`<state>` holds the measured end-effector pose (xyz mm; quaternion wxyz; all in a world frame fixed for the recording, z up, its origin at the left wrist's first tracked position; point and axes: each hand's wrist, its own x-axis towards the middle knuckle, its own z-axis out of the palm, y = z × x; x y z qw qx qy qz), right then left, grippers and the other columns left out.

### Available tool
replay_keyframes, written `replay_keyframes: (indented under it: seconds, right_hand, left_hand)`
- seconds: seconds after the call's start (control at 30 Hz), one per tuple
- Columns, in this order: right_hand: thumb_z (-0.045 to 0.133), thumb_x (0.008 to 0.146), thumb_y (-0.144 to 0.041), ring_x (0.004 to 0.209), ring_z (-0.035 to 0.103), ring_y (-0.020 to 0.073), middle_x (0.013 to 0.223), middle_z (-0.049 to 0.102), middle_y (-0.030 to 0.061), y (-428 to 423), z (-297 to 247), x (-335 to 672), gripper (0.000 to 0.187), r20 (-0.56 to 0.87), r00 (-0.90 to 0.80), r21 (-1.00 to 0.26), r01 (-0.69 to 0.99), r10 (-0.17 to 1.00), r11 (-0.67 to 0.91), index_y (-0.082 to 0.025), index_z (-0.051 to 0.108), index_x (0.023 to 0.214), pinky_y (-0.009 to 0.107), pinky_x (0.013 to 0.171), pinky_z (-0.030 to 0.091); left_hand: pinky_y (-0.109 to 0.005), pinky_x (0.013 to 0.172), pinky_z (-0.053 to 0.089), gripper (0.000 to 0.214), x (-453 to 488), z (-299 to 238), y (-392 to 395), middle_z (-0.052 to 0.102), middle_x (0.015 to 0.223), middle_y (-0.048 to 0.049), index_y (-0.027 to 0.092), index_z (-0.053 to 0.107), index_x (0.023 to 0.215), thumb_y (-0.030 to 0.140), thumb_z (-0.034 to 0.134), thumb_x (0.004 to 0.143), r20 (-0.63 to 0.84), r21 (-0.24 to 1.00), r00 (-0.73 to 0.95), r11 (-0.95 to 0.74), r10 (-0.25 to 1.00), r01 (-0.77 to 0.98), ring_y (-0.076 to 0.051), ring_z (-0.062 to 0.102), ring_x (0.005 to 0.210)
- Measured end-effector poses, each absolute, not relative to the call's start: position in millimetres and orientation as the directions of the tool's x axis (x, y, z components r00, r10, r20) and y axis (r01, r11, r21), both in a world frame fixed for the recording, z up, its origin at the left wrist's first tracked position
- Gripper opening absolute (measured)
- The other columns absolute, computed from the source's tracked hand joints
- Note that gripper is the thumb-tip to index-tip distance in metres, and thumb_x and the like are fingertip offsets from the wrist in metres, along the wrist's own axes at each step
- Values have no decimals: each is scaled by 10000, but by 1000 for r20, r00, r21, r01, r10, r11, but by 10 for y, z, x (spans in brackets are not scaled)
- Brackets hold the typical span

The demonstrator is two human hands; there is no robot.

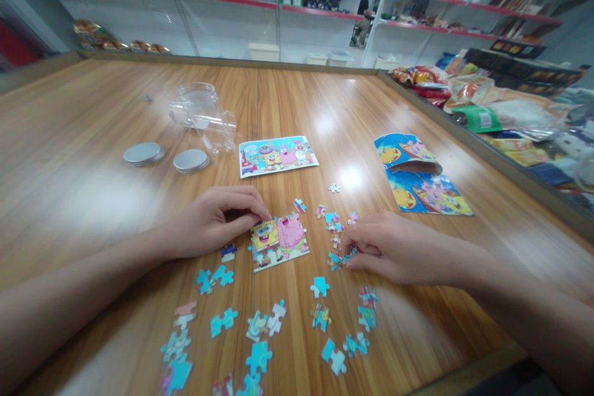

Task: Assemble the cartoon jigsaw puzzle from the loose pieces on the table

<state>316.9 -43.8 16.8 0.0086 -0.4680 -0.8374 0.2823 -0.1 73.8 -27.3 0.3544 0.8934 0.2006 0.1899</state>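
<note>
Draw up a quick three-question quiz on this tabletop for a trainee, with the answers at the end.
1. Multiple choice: where does the picture card lie relative to the partly joined puzzle?
a) On top of it
b) Beyond it, farther from the person
c) Between it and the person

2. True or false: the right hand is on the partly joined puzzle.

3. Open: which hand is nearer the silver lids?

Key:
1. b
2. False; it is among loose puzzle pieces to the right of the puzzle.
3. The left hand, whose fingers are at the puzzle's far left corner.
</note>
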Motion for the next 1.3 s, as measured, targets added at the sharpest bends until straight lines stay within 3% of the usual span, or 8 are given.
replay_keyframes:
  seconds: [0.23,0.47,0.7,0.9,1.07,1.2,1.3]
  right_hand:
    - [597,927,-177,831,640,159,894,705,25,-435,169,3192,115,-191,-600,-502,740,777,448,-206,696,976,252,726,429]
    - [647,912,-265,668,582,130,772,683,-2,-421,161,3226,110,-140,-550,-416,787,823,455,-198,703,979,250,610,346]
    - [620,927,-251,818,675,163,907,744,25,-415,154,3235,147,-152,-547,-438,784,823,440,-212,727,1020,267,721,419]
    - [567,922,-172,807,671,158,894,741,25,-417,146,3258,196,-130,-556,-434,776,821,457,-208,715,1045,263,709,415]
    - [607,919,-212,721,624,130,864,721,12,-430,141,3238,196,-85,-569,-448,755,818,479,-217,713,1083,247,645,379]
    - [594,928,-188,789,637,140,885,716,9,-444,171,3193,188,-135,-624,-487,718,769,497,-231,717,1063,243,689,402]
    - [595,932,-212,736,619,131,847,704,4,-441,177,3201,182,-123,-619,-451,731,776,512,-230,721,1062,240,663,390]
  left_hand:
    - [-238,792,513,202,-9,-274,737,672,980,-41,198,718,1022,140,539,948,183,706,852,-668,491,233,-136,643,878]
    - [-245,784,511,196,-2,-286,738,674,970,-49,193,715,1021,133,545,945,190,705,855,-673,483,224,-141,641,872]
    - [-237,775,506,191,5,-272,732,670,955,-48,187,713,1013,129,543,947,201,697,856,-683,476,216,-139,637,866]
    - [-239,787,502,187,-5,-283,736,665,975,-42,197,708,1034,142,546,957,196,696,857,-683,477,221,-135,635,880]
    - [-237,780,503,182,-4,-275,729,665,969,-44,194,707,1022,144,544,960,188,698,858,-679,479,226,-134,633,875]
    - [-241,783,509,183,0,-270,721,669,976,-49,189,708,1022,143,545,953,195,695,857,-684,476,221,-139,636,875]
    - [-233,772,513,188,6,-269,722,671,968,-52,187,711,1017,146,539,954,206,692,856,-689,475,216,-137,637,863]
